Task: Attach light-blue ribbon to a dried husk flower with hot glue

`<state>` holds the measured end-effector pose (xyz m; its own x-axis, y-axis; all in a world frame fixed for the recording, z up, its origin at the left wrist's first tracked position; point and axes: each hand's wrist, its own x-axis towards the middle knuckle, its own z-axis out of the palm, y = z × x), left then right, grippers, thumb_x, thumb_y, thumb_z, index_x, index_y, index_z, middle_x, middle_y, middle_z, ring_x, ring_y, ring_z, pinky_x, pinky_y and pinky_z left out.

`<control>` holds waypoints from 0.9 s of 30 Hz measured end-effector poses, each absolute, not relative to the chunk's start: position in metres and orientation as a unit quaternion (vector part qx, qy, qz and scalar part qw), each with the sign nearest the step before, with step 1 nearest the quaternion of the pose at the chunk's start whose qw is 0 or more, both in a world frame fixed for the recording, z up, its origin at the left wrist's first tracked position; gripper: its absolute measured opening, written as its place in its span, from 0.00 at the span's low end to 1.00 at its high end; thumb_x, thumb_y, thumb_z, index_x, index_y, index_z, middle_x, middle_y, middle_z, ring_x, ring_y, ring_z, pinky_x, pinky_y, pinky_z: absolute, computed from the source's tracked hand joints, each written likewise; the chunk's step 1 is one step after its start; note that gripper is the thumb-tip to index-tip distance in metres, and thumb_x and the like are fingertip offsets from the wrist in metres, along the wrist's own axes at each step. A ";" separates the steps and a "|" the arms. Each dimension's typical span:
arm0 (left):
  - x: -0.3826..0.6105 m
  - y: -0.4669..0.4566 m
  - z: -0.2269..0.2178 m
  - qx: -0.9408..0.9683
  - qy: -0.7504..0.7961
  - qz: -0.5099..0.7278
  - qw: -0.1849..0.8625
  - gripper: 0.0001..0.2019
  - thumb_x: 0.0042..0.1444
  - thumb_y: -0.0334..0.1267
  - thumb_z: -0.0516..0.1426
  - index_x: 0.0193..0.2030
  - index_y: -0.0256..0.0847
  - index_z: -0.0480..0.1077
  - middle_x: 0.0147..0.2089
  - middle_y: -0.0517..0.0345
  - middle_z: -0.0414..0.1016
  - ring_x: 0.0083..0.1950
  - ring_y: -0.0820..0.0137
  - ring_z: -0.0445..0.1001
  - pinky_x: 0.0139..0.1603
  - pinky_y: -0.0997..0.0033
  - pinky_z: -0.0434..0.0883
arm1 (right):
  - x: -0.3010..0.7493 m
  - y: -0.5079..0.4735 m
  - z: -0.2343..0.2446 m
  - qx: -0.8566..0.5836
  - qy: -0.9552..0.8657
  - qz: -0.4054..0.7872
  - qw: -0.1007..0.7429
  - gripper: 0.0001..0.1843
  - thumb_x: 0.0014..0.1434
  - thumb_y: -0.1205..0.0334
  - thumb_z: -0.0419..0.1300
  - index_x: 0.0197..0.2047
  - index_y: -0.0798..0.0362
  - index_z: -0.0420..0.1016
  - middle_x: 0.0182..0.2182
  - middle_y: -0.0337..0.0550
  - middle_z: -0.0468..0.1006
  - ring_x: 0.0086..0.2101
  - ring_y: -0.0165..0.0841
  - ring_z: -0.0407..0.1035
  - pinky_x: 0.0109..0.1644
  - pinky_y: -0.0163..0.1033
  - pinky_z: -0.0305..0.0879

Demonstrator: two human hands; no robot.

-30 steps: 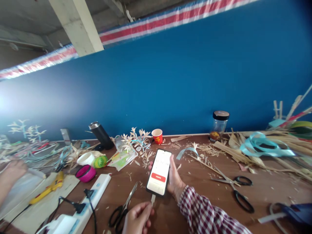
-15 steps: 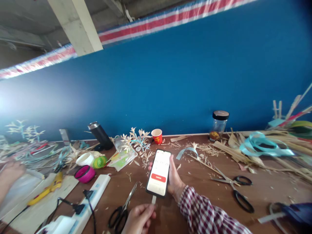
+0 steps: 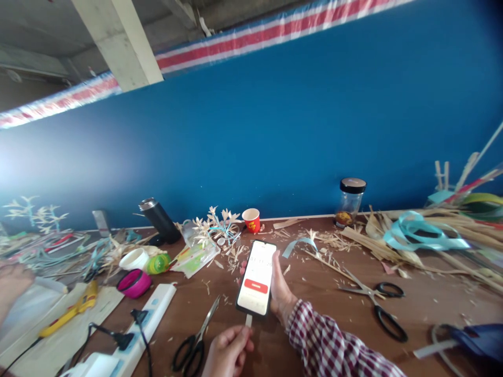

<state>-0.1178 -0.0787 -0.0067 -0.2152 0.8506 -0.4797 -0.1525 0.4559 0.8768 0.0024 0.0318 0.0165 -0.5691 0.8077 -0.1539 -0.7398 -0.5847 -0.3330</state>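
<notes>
A smartphone (image 3: 255, 277) with a lit white screen and a red button rests in my right hand (image 3: 282, 288), tilted up above the table. My right fingers wrap round its back, and their tips show at its left edge. Below the phone, my left hand (image 3: 230, 350) is closed in a pinch on a short pale strip (image 3: 249, 320) that reaches the phone's bottom edge. Whether it is a plug or a ribbon I cannot tell. Black-handled scissors (image 3: 196, 340) lie just left of my left hand. Another open pair of scissors (image 3: 373, 298) lies to the right.
A power strip (image 3: 157, 303) with plugs and a yellow glue gun (image 3: 70, 311) lie at left, near another person's hand (image 3: 13, 283). Behind are a black flask (image 3: 161, 222), husk flowers (image 3: 218, 225), a red cup (image 3: 251, 222) and a jar (image 3: 349, 201). Blue ribbon (image 3: 420, 233) lies right.
The camera view has shifted slightly. Both my hands keep their hold, with the phone in nearly the same place. At far left, the other person's hand sits a little further left in view.
</notes>
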 end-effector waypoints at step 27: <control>-0.124 -0.079 0.000 0.397 0.667 0.373 0.508 0.30 0.35 0.65 0.59 0.27 0.33 0.74 0.19 0.57 0.69 0.16 0.81 0.53 0.16 0.79 0.42 | 0.004 0.031 0.021 -0.121 -0.134 0.893 0.412 0.43 0.50 0.26 0.41 0.38 0.60 0.72 0.29 0.51 0.78 0.31 0.39 0.75 0.40 0.47 0.69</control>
